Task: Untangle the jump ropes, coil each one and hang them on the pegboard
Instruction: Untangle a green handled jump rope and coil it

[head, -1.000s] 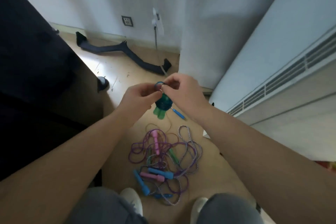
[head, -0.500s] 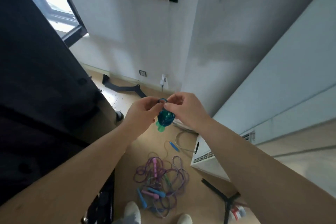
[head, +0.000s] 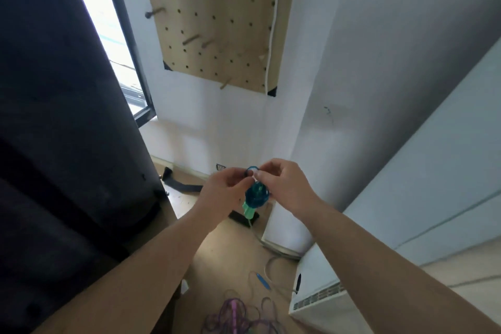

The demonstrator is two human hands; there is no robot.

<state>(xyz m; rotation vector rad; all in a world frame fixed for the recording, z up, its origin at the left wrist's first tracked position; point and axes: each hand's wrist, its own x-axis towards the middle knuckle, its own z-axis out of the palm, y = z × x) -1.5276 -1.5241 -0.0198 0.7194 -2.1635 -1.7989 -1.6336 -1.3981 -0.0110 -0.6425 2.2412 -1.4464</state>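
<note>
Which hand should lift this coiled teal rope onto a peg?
Probably left. The left hand and right hand both pinch the coiled teal jump rope, but the lowest peg on the pegboard sits almost directly above the left.

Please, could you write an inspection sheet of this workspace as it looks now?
surface: wooden floor, partly shaded.
job's things: teal rope bundle held up in the air; tangled ropes on the floor; blue handle lying apart; pegboard on the wall, with pegs.
clutter: black strap on the floor.
grips: left hand and right hand both pinch the bundle's top.
cables: white cord down the pegboard's right side.
surroundings: window, white vented unit.
</note>
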